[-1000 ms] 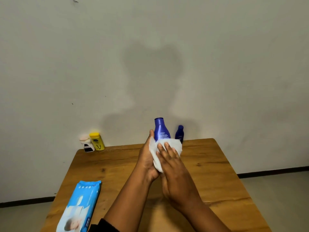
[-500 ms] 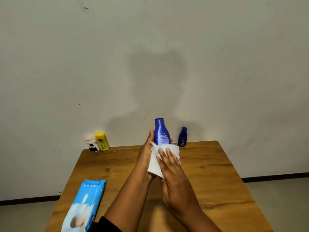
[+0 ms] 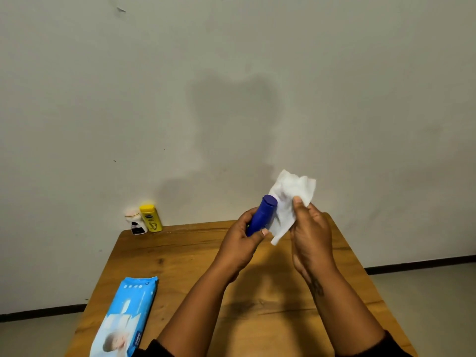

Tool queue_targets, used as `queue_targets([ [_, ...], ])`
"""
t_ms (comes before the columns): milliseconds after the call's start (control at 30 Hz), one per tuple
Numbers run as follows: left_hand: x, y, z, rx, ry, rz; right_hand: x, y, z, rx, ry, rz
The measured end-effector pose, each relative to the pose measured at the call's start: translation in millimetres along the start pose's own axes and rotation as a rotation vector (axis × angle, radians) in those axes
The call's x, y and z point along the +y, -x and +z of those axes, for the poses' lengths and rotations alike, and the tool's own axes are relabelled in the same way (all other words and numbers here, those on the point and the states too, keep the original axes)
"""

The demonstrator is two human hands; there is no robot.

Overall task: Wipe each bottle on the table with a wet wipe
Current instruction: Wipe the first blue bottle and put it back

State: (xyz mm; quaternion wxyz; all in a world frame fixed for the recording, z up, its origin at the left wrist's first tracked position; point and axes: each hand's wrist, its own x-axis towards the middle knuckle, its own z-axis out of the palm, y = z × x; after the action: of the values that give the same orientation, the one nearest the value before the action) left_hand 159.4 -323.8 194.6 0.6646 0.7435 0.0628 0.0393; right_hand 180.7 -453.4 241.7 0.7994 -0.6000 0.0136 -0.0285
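Down low, left of the left forearm, a light-blue plastic pack of wet wipes [image 3: 123, 318] lies flat on the wooden table [image 3: 180, 253], its near end cut off. Up at the hands, the left hand [image 3: 239, 243] grips the deep-blue plastic bottle [image 3: 261, 215], tilted with its cap toward the right hand [image 3: 311, 233] and its base hidden by fingers. The right hand pinches a crumpled white wet wipe [image 3: 291, 199] just beside the cap; contact is hard to judge. Far left by the wall, a yellow bottle [image 3: 151, 218] and a small white black-labelled bottle [image 3: 135, 222] stand side by side.
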Motion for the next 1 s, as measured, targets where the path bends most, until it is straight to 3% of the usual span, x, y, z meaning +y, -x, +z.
queue_targets([
  [233, 6.5, -6.3, -0.2, 0.005, -0.103, 0.046, 20.2, -0.3, -4.7, -0.335, 0.875, -0.621],
  [367, 6.6, -5.2, 1.1, 0.004, -0.160, 0.062, 20.4, -7.3, -6.5, -0.294, 0.934, -0.557],
  [500, 11.2, -5.1, -5.2, -0.025, -0.185, 0.045, 26.9, -4.6, -1.4, -0.375, 1.040, -0.727],
  [567, 12.9, -4.5, -8.4, -0.076, -0.169, 0.013, 23.7, -9.1, -1.3, -0.307, 0.825, -0.536],
  [667, 12.6, -3.5, -8.5, -0.107, -0.101, -0.084, 11.5, -14.9, 5.0, -0.177, 0.251, -0.091],
  [733, 13.8, -3.6, -8.2, -0.114, -0.086, -0.099, 6.1, -20.1, 8.1, -0.159, 0.064, 0.073],
  [833, 17.1, -3.7, -8.5, -0.141, -0.103, -0.098, 1.6, -26.1, 10.1, -0.207, -0.068, 0.218],
  [1000, 13.5, -4.3, -7.1, -0.091, -0.088, -0.067, 7.0, -24.3, 7.9, -0.169, -0.132, 0.256],
])
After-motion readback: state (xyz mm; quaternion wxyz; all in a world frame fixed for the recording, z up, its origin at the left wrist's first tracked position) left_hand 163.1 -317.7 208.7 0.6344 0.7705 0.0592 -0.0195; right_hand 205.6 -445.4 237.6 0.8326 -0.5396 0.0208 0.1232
